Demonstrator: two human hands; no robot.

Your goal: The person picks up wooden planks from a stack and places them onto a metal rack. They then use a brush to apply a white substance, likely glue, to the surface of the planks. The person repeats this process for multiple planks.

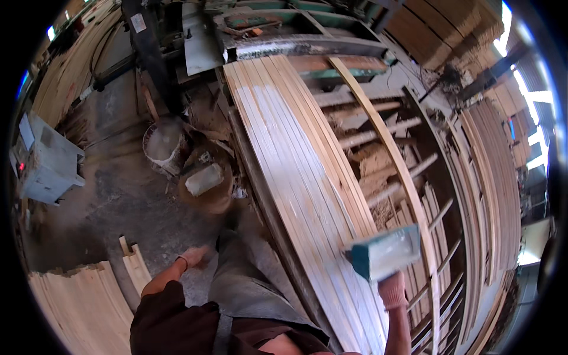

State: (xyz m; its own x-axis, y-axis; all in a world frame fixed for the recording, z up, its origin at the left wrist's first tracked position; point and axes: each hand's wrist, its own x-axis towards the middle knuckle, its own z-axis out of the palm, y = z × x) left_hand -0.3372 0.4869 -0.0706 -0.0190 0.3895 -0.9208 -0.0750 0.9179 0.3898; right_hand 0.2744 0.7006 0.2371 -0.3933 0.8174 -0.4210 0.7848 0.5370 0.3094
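Strip row point(303, 192) runs lengthwise away. Right hand point(393, 290) nearer, at row's right edge, fingers closed on teal box point(387, 251). Left hand point(195, 257) left of row, blurred; can't tell grip.

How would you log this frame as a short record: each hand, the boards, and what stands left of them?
Left hand: blurred, out to the side, no held thing visible
Right hand: holds a teal-and-white box-shaped tool
Boards: side by side; white coating on many, bare wood along the right edge
Left of boards: bucket, pale block
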